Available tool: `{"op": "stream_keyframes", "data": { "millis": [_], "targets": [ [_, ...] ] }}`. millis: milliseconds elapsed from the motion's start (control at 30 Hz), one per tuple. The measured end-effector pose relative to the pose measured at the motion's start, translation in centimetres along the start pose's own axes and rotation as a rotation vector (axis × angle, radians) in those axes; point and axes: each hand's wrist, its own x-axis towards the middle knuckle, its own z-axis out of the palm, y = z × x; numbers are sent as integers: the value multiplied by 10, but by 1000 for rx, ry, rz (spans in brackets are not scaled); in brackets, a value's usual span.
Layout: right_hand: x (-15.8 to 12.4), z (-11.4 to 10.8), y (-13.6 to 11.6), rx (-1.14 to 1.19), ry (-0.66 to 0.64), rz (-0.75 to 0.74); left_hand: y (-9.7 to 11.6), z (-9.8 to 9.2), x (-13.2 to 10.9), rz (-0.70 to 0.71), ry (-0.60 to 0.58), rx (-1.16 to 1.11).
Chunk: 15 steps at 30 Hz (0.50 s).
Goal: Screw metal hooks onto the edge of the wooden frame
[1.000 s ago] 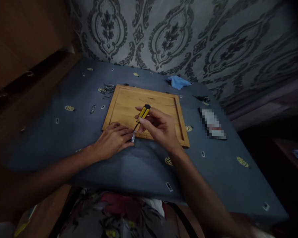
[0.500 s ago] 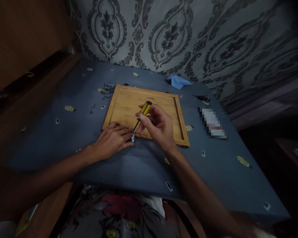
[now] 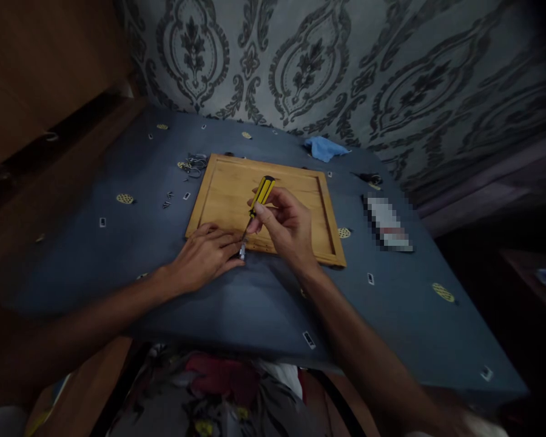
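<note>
A wooden panel (image 3: pixel 236 188) with a raised frame lies flat on the blue-covered table. My left hand (image 3: pixel 204 255) rests over its front edge, fingers on the wood. Between that hand's fingers and thumb is a small silvery metal piece (image 3: pixel 242 250) that looks like a hinge, at the panel's front edge. Pinched in my right hand (image 3: pixel 287 227) is a yellow-and-black screwdriver (image 3: pixel 262 193), tilted, handle up. Its shaft points down to the metal piece; whether the tip sits in a screw is too small to tell.
Several screws (image 3: pixel 167 200) lie left of the panel, near a small pile of metal parts (image 3: pixel 195 162). Behind the panel is a blue cloth (image 3: pixel 325 149). To the right lie a dark object (image 3: pixel 369 178) and a blurred-out pack (image 3: pixel 387 223). A patterned wall (image 3: pixel 255 60) closes the back.
The screwdriver handle has tipped slightly left and up, and my right hand has shifted a little left with it. My left hand stays in place on the panel edge.
</note>
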Motion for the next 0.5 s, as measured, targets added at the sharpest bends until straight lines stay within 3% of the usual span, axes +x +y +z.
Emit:
{"op": "stream_keyframes", "data": {
  "millis": [233, 500],
  "targets": [
    [-1, 4, 0, 14, 46, 17, 0, 3, -1, -9, 10, 10],
    [2, -8, -13, -15, -99, 88, 0, -1, 0, 8, 24, 8]
  ]
}}
